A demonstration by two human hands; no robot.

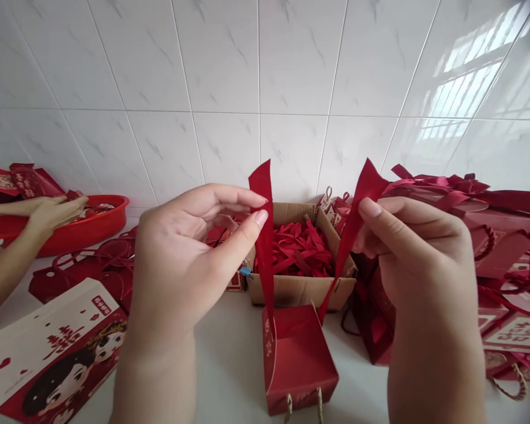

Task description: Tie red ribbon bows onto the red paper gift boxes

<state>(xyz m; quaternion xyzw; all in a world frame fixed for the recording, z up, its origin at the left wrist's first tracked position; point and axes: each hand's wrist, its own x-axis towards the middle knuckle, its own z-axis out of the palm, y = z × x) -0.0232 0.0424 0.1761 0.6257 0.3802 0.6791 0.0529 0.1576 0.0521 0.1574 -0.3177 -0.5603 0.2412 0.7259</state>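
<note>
Between finger and thumb my left hand (pixel 203 247) pinches one end of a red ribbon (pixel 267 259). The other end is pinched in my right hand (pixel 406 247), level with the left and some way apart from it. Both strands run down in a V to a small red gift box (pixel 300 356) on the white table, below and between my hands. Where the ribbon meets the box is partly hidden by a side panel. Twisted cord handles hang at the box's near side.
Behind the gift box, a cardboard box (pixel 302 288) holds many cut red ribbons. Stacked red gift boxes (pixel 503 235) stand at right. A printed flat carton (pixel 57 353) lies at left. Farther left, another person's hands (pixel 48 215) work over a red basin (pixel 101 227). White tiled wall (pixel 229 70) rises behind.
</note>
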